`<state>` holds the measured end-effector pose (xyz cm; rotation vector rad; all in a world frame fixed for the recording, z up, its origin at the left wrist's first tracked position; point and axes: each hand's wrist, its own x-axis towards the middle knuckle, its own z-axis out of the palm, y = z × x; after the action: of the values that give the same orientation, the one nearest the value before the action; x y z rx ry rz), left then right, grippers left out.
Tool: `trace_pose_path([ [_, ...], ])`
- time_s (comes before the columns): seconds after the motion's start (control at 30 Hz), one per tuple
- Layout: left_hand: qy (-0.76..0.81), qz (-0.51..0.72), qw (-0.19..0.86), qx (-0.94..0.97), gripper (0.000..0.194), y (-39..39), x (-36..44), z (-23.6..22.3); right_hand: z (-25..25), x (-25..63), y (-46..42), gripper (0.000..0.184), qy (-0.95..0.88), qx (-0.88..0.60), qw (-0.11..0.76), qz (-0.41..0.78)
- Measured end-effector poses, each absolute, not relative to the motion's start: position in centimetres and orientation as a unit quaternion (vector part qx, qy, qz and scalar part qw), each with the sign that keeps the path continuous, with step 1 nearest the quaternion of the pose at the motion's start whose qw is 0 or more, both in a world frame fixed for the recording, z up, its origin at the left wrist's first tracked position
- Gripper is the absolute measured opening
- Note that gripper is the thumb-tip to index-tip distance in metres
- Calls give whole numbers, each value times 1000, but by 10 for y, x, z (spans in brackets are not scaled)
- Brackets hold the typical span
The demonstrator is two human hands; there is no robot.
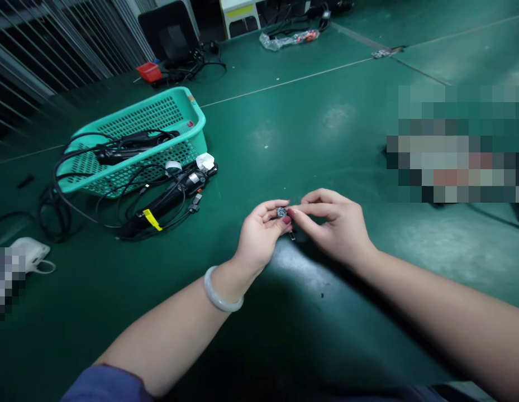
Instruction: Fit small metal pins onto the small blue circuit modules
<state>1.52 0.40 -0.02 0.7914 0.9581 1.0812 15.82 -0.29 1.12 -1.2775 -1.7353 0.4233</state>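
My left hand point(261, 231) is closed, its thumb and fingertips pinching a small metallic, blue-grey piece point(281, 212) whose kind is too small to make out. Against the same piece, the thumb and forefinger of my right hand point(338, 220) are pressed together. The other right fingers are bent, and whatever lies within the pinch is hidden. Just below the fingertips shows a small dark and silver part point(292, 235); I cannot tell whether it joins the piece or lies beneath. A pale bangle point(217, 290) circles my left wrist.
Left of my hands, a green mesh basket point(196, 120) holds black corded devices. Beside it lies a black handheld device point(171, 195) with cables and a yellow tag. A red tray point(149, 71) and a plastic-wrapped item point(288, 39) are farther back. Pixelated patches cover both sides of the green table point(251, 128).
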Motion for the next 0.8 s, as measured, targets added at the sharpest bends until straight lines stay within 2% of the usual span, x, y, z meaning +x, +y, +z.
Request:
trace_pose_path([
  [0.17, 442, 536, 661, 283, 22, 9, 10, 1, 12, 168, 3, 21, -705, -522, 434, 204],
  [0.33, 440, 572, 644, 254, 22, 13, 7, -1, -2, 165, 8, 15, -771, -507, 302, 239],
  [0.4, 438, 575, 641, 260, 23, 13, 7, -3, -6, 159, 8, 18, -802, -491, 258, 220],
  [0.53, 444, 573, 634, 270, 25, 13, 9, -5, -8, 146, 7, 11, -840, -474, 200, 171],
  [0.7, 444, 565, 640, 272, 26, 13, 9, -3, -9, 138, 10, 18, -875, -448, 167, 78],
  [0.8, 442, 566, 641, 271, 26, 13, 8, -2, -9, 141, 14, 18, -889, -424, 159, 66],
])
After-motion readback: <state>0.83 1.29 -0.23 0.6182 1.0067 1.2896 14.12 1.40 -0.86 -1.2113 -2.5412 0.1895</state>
